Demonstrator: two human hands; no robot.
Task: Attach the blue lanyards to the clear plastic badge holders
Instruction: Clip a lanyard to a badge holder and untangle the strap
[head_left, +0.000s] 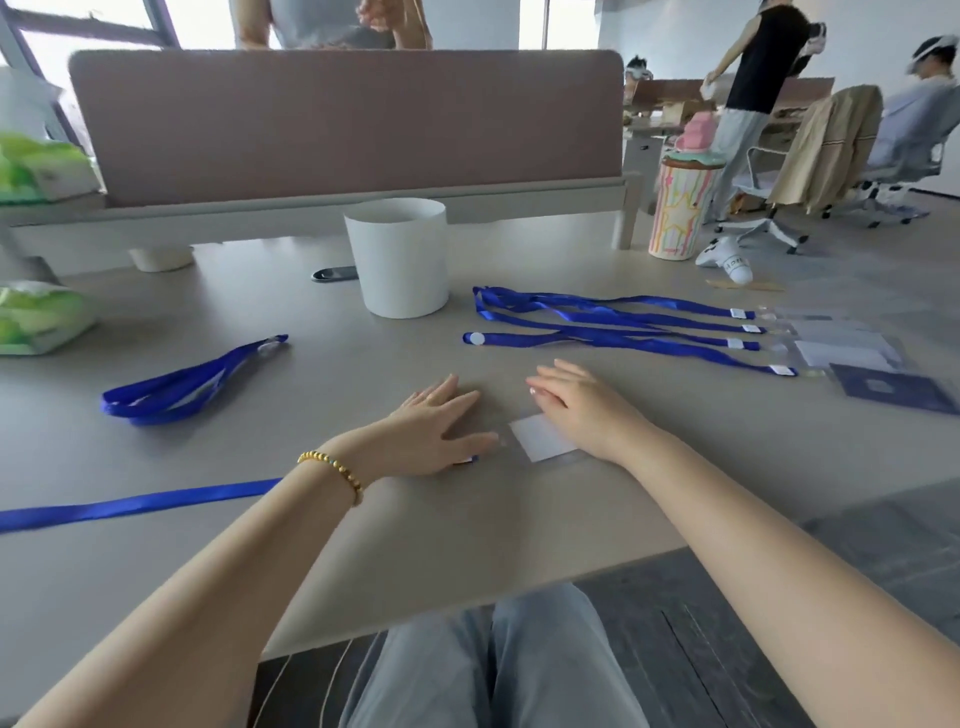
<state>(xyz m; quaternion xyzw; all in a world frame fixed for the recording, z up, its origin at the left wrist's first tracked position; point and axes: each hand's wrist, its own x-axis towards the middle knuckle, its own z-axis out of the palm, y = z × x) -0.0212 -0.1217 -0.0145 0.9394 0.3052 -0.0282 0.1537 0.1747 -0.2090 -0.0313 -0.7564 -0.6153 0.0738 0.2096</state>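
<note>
Clear plastic, the badge holder (543, 438) lies flat on our grey table (311, 519) between our hands; our left hand (434, 428) rests spread and released over a blue lanyard (130, 503) end, our right hand (582, 402) lies flat, grasping nothing; finished lanyards (613, 325) sit beyond, beside a white cup (400, 257)

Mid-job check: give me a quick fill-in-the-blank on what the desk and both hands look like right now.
1. The left hand wears a gold beaded ____ at the wrist.
2. The clear plastic badge holder with a white card lies ____ the two hands.
3. The right hand rests flat on the grey table, palm ____.
4. The tall white cylindrical cup stands ____ on the table.

Missing words: bracelet; between; down; upright
</note>
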